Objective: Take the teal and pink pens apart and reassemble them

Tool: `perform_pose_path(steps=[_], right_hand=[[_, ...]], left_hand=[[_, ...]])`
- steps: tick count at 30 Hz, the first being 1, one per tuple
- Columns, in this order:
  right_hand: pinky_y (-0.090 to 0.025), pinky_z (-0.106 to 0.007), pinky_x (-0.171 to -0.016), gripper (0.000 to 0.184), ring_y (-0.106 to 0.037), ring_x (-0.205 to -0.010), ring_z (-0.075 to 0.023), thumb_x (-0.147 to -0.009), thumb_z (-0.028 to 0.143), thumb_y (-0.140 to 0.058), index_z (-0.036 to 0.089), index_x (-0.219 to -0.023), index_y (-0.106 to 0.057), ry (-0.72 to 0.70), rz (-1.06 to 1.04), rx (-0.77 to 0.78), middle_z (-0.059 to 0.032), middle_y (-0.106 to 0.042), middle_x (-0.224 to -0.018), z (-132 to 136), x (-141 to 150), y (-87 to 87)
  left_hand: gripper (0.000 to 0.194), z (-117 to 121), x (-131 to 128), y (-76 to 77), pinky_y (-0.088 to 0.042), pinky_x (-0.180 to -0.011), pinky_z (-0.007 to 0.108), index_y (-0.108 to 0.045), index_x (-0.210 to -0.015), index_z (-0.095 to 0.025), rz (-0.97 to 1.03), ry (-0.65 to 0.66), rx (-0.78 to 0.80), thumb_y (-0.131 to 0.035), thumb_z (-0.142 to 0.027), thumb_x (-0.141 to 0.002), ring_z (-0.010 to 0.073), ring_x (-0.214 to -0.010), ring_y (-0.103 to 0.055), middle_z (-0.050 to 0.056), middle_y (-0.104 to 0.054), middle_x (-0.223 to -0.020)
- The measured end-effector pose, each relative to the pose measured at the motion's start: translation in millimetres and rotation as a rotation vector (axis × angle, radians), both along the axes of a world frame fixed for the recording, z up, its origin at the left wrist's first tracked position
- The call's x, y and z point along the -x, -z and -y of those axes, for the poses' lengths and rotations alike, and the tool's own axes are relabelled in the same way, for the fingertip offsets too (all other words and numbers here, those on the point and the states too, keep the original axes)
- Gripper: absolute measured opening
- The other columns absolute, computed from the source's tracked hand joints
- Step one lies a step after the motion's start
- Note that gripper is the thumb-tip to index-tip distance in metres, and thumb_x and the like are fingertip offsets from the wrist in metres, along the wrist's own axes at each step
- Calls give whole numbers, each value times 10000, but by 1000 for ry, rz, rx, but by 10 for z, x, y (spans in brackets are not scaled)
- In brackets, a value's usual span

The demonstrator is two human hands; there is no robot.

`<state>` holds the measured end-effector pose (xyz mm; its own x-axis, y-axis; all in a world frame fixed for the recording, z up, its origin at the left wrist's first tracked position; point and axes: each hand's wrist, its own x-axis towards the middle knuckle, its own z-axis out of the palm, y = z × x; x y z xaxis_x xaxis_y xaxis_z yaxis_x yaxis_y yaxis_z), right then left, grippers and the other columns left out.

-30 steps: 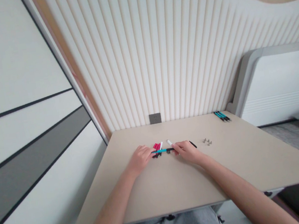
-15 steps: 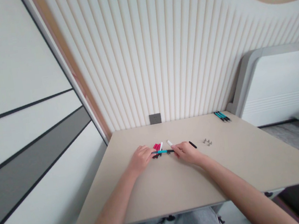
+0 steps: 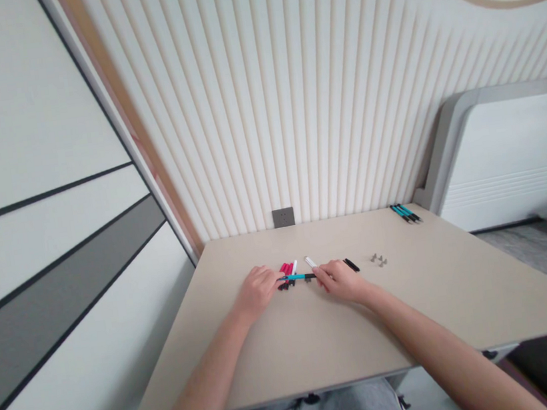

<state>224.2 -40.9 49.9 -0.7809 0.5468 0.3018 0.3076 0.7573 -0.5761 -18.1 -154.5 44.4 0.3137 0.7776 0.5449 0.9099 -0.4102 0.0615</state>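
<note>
Between my two hands a blue-and-black pen (image 3: 296, 276) is held level, just over the table (image 3: 292, 344). My left hand (image 3: 258, 289) is closed on its left end. My right hand (image 3: 338, 280) grips the black right end, fingers pinched. Behind and under the pen lie several red pieces (image 3: 286, 268) with dark tips, and a white piece (image 3: 294, 267) beside them. Another white stick (image 3: 310, 262) lies by my right fingertips. Just beyond my right hand are black sticks (image 3: 352, 264). Farther right sit several small grey cone-like parts (image 3: 378, 259).
Several blue-and-black pens (image 3: 406, 214) lie side by side at the table's back right corner. A dark wall socket (image 3: 283, 217) is on the ribbed wall behind the table. A white cabinet (image 3: 66, 313) stands at the left, and a grey-white headboard (image 3: 508, 147) at the right.
My right hand has shifted very slightly left along the pen. Otherwise the hands and the parts on the table look the same.
</note>
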Motion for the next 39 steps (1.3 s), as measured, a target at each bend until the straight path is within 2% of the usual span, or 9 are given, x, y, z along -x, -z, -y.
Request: perform_pose_path(steps=[3, 7, 13, 16, 21, 28, 32, 36, 39], right_hand=[[-399, -245, -634, 418, -582, -619, -141, -973, 355, -393, 182, -707, -665, 2, -59, 4, -30, -673, -675, -23, 14, 34], [-438, -288, -725, 269, -611, -784, -182, -940, 366, -484, 188, -917, -685, 20, -153, -20, -67, -698, -855, -82, 3, 52], [-456, -311, -775, 246, -616, -837, -193, -934, 376, -511, 202, -992, -675, 31, -201, -36, -74, -690, -907, -120, -29, 63], [-445, -296, -761, 258, -616, -821, -190, -946, 370, -486, 203, -963, -681, 32, -157, -73, -69, -692, -878, -126, -37, 77], [-418, -281, -705, 398, -605, -678, -172, -980, 355, -374, 193, -762, -665, 33, -48, -105, -48, -660, -679, -131, -44, 94], [-392, -248, -606, 478, -583, -572, -141, -996, 386, -315, 194, -695, -633, 80, -63, 30, -20, -644, -612, -91, -33, 83], [-390, -253, -572, 528, -561, -525, -139, -997, 411, -301, 188, -665, -644, 86, -84, 91, -28, -631, -569, -108, -13, 115], [-418, -251, -613, 353, -597, -660, -155, -947, 430, -444, 192, -917, -702, 28, -121, 86, -43, -702, -777, -124, -12, 109], [-442, -253, -685, 299, -617, -779, -165, -904, 418, -539, 211, -1068, -679, -41, -175, 75, -48, -713, -933, -126, -38, 88]], left_hand=[[159, 4, 10, -4, -441, -771, 344, -610, -1041, -192, 12, -20, 21, -527, -292, -948, 197, -843, -608, 59, -684, -926], [217, 2, 46, 14, -444, -811, 358, -605, -1103, -204, 65, -63, 17, -542, -332, -939, 207, -890, -612, 63, -690, -952], [192, -3, 77, 22, -444, -780, 337, -631, -1025, -203, 89, -62, 22, -491, -320, -966, 188, -830, -602, 47, -686, -878], [190, 0, 64, 4, -441, -775, 336, -625, -1013, -197, 73, -64, 14, -478, -309, -972, 188, -819, -592, 48, -681, -874], [212, 10, 42, -23, -445, -763, 339, -631, -1006, -190, 41, -58, -7, -462, -316, -978, 188, -807, -595, 55, -677, -874], [251, 31, 17, -47, -453, -795, 339, -593, -1153, -200, 54, -45, -11, -487, -331, -967, 194, -865, -617, 59, -687, -940], [220, 20, 28, -37, -456, -781, 333, -614, -1118, -199, 21, -33, -30, -506, -308, -960, 188, -853, -620, 61, -689, -951], [212, 11, 52, -29, -448, -754, 336, -629, -1084, -172, -12, -61, -82, -490, -283, -968, 194, -822, -614, 61, -692, -892], [213, 38, 61, -28, -441, -753, 341, -623, -1090, -162, -11, -74, -101, -489, -275, -969, 196, -819, -609, 56, -693, -887]])
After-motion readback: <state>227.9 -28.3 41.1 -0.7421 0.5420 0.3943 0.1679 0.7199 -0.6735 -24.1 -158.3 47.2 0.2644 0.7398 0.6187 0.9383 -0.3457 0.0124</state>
